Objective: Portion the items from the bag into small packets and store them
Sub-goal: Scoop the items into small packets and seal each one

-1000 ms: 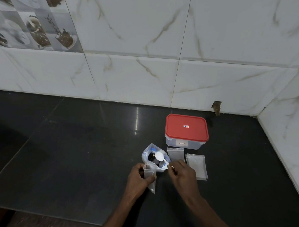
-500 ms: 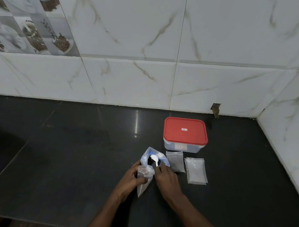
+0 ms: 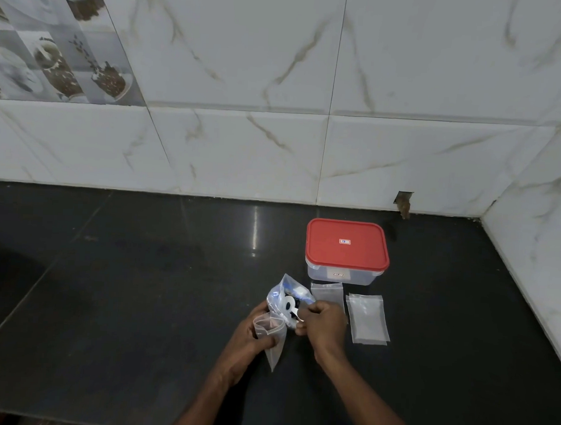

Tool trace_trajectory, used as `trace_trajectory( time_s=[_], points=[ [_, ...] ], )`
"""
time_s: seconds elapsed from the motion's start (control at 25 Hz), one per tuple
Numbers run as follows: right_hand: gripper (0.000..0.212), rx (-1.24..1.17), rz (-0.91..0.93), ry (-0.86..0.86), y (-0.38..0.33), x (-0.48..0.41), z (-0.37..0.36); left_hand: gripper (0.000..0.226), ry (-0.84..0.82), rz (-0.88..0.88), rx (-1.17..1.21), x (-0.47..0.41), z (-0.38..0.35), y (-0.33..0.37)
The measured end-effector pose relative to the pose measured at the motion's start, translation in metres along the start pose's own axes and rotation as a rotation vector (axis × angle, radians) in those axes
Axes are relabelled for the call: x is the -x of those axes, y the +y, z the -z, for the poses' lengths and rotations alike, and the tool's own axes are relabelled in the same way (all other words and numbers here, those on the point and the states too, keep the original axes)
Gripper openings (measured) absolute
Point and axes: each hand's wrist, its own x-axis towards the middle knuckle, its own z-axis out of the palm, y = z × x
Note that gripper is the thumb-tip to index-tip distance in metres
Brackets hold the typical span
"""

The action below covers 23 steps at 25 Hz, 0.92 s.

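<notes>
In the lower middle of the frame, both hands work close together over a black counter. The left hand has its fingers curled round the top of a small clear packet and keeps the mouth of it open; the rest of the packet hangs down to a point below the hand. I cannot tell if something is already inside.

The right hand is just to the right of it, with the fingers closed in a pinch on the handle of a white spoon. The round end of the spoon is at the mouth of the bag, a crumpled clear bag with blue print which stands directly above the two hands and touches them. Some dark items show inside the bag, but they are too small to name.

To the right of the bag one empty packet lies flat, partly behind the right hand. A little further right lies a small pile of empty packets, apart from the hand. Above these, right of centre, stands a clear container with a red lid on it.

The wall tiles behind are white with brown veins, and a tile with coffee pictures is at the upper left of the frame
</notes>
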Motion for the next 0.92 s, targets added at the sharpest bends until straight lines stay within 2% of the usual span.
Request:
trace_trajectory(
  time_s=[0.08, 0.16, 0.24, 0.32, 0.36, 0.4, 0.48, 0.56, 0.64, 0.72, 0.92],
  points=[
    [0.015, -0.086, -0.086, 0.012, 0.001, -0.001, 0.002, 0.070, 0.010, -0.007, 0.003, 0.000, -0.001, 0.000],
    [0.015, -0.091, -0.086, 0.034, 0.003, -0.002, 0.004, 0.069, 0.022, -0.008, 0.000, -0.002, 0.000, -0.002],
    [0.015, 0.118, 0.056, 0.046, 0.004, 0.000, 0.006, 0.065, 0.059, 0.004, 0.011, -0.004, 0.000, -0.004],
    [0.006, 0.486, 0.339, 0.033, 0.005, 0.009, 0.003, 0.060, 0.103, 0.021, 0.022, -0.004, 0.002, -0.008],
    [0.006, 0.603, 0.405, -0.023, 0.005, 0.015, -0.003, 0.057, 0.119, 0.030, 0.026, -0.004, 0.002, -0.009],
    [0.016, 0.664, 0.414, -0.068, 0.007, 0.020, -0.008, 0.055, 0.124, 0.036, 0.037, -0.004, 0.002, -0.012],
    [0.023, 0.637, 0.416, -0.072, 0.012, 0.016, -0.013, 0.050, 0.128, 0.050, 0.059, -0.004, 0.001, -0.016],
    [0.012, 0.605, 0.407, -0.065, 0.010, 0.020, -0.010, 0.046, 0.142, 0.060, 0.058, -0.004, 0.001, -0.016],
    [0.023, 0.403, 0.231, -0.002, 0.009, 0.010, -0.002, 0.043, 0.150, 0.055, 0.059, -0.005, 0.001, -0.016],
    [0.021, 0.233, 0.126, 0.039, 0.004, 0.005, 0.008, 0.044, 0.160, 0.057, 0.076, -0.004, 0.000, -0.015],
    [0.016, 0.097, 0.126, 0.045, -0.012, 0.005, 0.023, 0.045, 0.197, 0.070, 0.040, -0.005, 0.001, -0.012]
  ],
)
